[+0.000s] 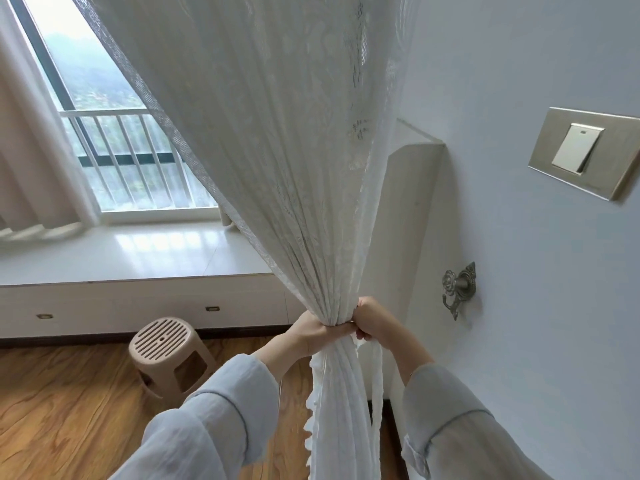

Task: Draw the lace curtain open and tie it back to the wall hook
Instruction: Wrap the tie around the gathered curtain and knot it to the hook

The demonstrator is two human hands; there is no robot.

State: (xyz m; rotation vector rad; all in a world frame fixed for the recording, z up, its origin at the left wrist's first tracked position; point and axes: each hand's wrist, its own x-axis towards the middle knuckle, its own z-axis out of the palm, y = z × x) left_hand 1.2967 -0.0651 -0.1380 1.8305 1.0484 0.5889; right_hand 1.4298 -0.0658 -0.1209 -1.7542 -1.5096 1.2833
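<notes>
Item: lace curtain (277, 168), gathered; we clasp the bunch with left hand (313, 332) and right hand (375, 322), fingers curled tight around it. Wall hook (459, 289) near, right, untouched. Beige stool (169, 355) on wood floor (69, 410); switch (585, 152) above hook.

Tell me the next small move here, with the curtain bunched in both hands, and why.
Probably carry the bunch rightward toward the wall hook. Both the left hand and right hand grip the gathered lace curtain, already drawn off the window, but the hook stands bare and apart from it. No tieback is clearly visible.
</notes>
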